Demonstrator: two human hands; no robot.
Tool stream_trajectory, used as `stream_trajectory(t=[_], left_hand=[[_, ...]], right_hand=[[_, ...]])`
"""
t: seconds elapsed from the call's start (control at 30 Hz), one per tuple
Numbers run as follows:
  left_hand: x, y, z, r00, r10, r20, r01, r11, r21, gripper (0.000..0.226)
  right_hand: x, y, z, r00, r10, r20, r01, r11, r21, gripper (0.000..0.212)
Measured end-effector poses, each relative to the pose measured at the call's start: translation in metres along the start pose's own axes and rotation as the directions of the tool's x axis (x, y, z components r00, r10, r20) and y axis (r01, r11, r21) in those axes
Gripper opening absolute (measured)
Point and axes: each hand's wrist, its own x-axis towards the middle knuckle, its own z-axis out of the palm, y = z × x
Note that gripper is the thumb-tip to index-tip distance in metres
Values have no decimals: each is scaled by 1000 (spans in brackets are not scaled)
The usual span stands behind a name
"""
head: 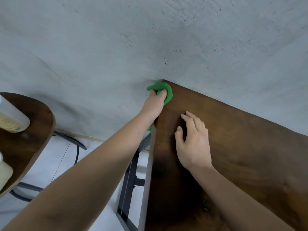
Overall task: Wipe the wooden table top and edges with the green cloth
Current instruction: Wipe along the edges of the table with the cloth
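The dark wooden table [241, 147] fills the right half of the view, its far left corner against a grey wall. My left hand [154, 105] grips the green cloth [166, 90] bunched at that far corner, over the table's left edge. A bit of the cloth also hangs below my wrist beside the edge. My right hand [193, 140] rests flat on the table top near the left edge, fingers relaxed and holding nothing.
A round dark wooden side table [33, 139] stands at the left with a pale bottle [11, 117] and a cream object [5, 172] on it. The table's black metal frame [130, 180] and a black cable [76, 150] show over the pale floor between them. The grey wall [150, 39] is close behind.
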Motion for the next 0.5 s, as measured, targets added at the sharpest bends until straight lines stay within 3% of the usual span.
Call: stream_trajectory(t=[0.13,0.33,0.5], left_hand=[[-44,-12,-7,990,135,42,-133,990,-50,22],[-124,-41,-10,986,138,95,-128,986,-103,25],[-162,-70,-8,991,109,76,-99,988,-121,44]], right_hand=[[-1,-1,0,1000,-2,0,2,1000,6,45],[-4,-4,-3,1000,4,-19,-3,1000,24,43],[-5,-4,-2,999,7,-35,-6,1000,10,41]])
